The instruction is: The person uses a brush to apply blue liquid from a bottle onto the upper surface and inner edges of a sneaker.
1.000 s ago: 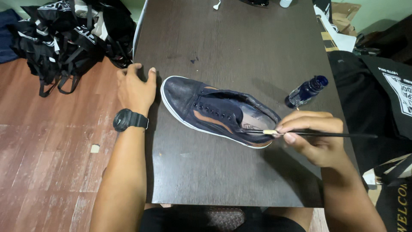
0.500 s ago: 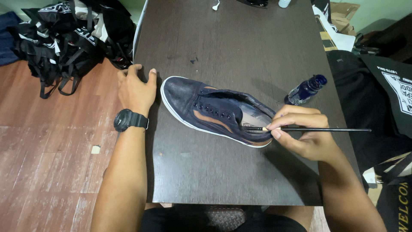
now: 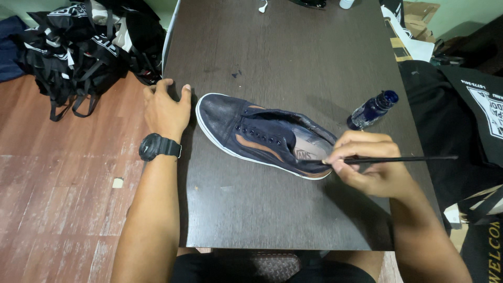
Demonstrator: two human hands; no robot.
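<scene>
Setting: a room in a home used as an informal craft space — not a fitted workshop. Evidence: dark wood-grain table (image 3: 293,52) on reddish wooden plank floor (image 3: 63,199); heap of black bags with white print (image 3: 84,47) dumped on the floor; dark printed cloth (image 3: 471,110) and a cardboard box (image 3: 419,13) crowd the right side.

**Bottle, boxes and printed fabric around the table**

From my remote seat I saw a small dark-blue bottle (image 3: 373,110) lying tilted near the right edge of the dark table (image 3: 293,47), its label unclear. Beyond the far right corner sat brown cardboard boxes (image 3: 419,13). Off the right edge lay black fabric with a white printed panel (image 3: 487,112). Off the far left corner, black bags with white lettering (image 3: 78,47) were piled on the floor.
</scene>
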